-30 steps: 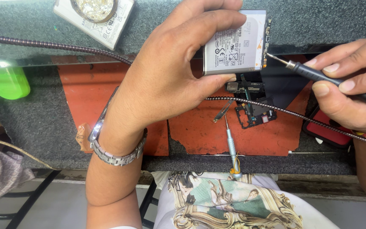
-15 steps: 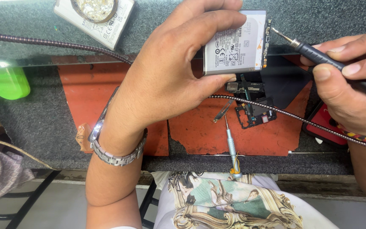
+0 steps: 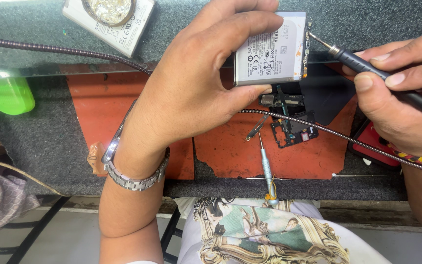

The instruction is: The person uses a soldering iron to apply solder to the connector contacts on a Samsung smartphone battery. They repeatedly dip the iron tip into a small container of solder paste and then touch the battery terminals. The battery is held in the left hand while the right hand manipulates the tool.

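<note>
My left hand (image 3: 196, 83) holds a silver-white phone battery (image 3: 272, 51) up above the bench, pinched between thumb and fingers. A thin strip of circuit board runs along the battery's right edge. My right hand (image 3: 401, 93) grips a dark pen-shaped soldering iron (image 3: 367, 68), and its fine metal tip touches the top right edge of the battery. A metal watch sits on my left wrist.
Below the battery, black phone parts (image 3: 291, 129) and tweezers (image 3: 256, 128) lie on a worn orange mat (image 3: 221, 151). A silver screwdriver (image 3: 266, 168) lies at the bench front. A braided metal hose (image 3: 348, 139) crosses the bench. A second battery holding a round tin (image 3: 111, 17) sits top left; a green object (image 3: 8, 93) is far left.
My right hand has lifted the iron's tip from below the battery's right side up to its top right edge. The left hand and battery have stayed almost still.
</note>
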`<action>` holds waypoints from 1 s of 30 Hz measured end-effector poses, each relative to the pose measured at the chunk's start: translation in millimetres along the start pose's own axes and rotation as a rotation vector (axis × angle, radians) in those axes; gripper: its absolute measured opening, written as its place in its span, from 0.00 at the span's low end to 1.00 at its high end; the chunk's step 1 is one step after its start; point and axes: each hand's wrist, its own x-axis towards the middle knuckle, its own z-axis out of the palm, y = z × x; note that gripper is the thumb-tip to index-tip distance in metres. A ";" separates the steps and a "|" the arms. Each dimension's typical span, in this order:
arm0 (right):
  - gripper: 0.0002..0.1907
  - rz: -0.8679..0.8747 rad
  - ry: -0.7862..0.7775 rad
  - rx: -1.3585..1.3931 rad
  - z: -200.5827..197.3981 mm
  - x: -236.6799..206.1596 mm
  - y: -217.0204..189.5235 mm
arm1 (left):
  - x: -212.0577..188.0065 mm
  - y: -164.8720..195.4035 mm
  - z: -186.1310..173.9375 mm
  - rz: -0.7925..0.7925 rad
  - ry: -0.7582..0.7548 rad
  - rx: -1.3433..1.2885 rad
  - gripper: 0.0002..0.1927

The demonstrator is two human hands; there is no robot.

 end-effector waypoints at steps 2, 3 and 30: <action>0.09 -0.042 -0.020 -0.069 0.4 0.3 -1.1 | 0.2 -0.2 0.1 0.003 0.002 0.003 0.30; 0.09 -0.058 -0.027 -0.092 0.6 0.6 -1.7 | 0.4 -0.3 0.2 0.004 0.002 0.003 0.30; 0.10 -0.107 -0.035 -0.070 -0.2 7.5 -5.3 | -4.8 -3.2 3.2 0.006 0.036 0.021 0.44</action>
